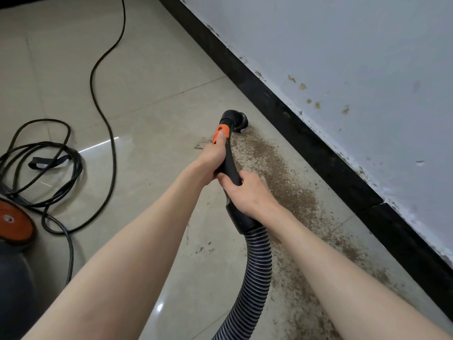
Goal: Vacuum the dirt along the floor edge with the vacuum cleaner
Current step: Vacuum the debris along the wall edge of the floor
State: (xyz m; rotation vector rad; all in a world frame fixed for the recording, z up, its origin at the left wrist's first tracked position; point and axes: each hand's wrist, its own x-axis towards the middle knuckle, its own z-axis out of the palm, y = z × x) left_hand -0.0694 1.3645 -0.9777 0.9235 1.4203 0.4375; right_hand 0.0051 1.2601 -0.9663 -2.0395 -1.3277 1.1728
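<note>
A black vacuum handle (230,158) with an orange collar (220,133) ends in a round black nozzle (239,120) that touches the floor at the far end of a brown dirt strip (289,190). My left hand (212,159) grips the handle just below the orange collar, thumb on the orange part. Lower on the handle, my right hand (247,190) grips it just above the ribbed hose (255,273). The dirt runs along the beige tile floor beside the black skirting (316,153).
A black power cord (103,111) snakes over the tiles and lies coiled at the left (44,165). The vacuum body with an orange wheel (14,224) sits at the left edge. A stained grey wall (343,57) rises above the skirting.
</note>
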